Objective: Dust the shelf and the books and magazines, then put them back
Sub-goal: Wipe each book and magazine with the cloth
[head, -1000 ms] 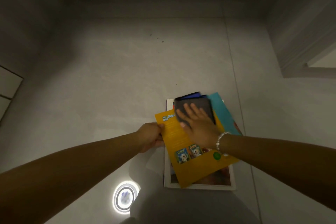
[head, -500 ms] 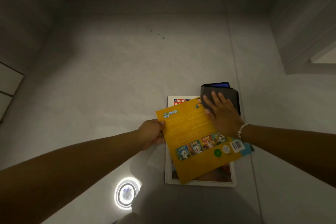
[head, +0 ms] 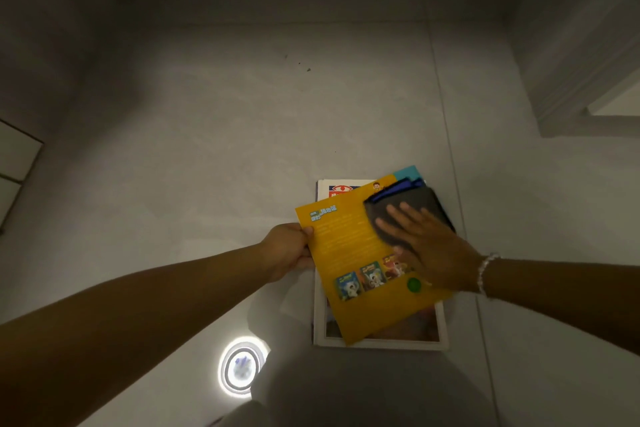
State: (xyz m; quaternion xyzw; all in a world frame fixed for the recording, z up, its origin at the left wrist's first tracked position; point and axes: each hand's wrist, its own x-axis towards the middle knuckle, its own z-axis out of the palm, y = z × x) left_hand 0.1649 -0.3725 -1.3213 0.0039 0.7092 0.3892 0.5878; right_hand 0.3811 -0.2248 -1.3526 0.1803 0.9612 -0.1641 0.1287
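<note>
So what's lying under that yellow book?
Under the yellow book lies a white-edged magazine on the floor, and a teal cover peeks out. Most of both is covered.

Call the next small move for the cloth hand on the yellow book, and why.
Probably sweep the dark cloth down toward the cover pictures. The right hand presses it flat on the upper right corner of the yellow book, the left hand grips the left edge, and the lower cover lies bare.
</note>
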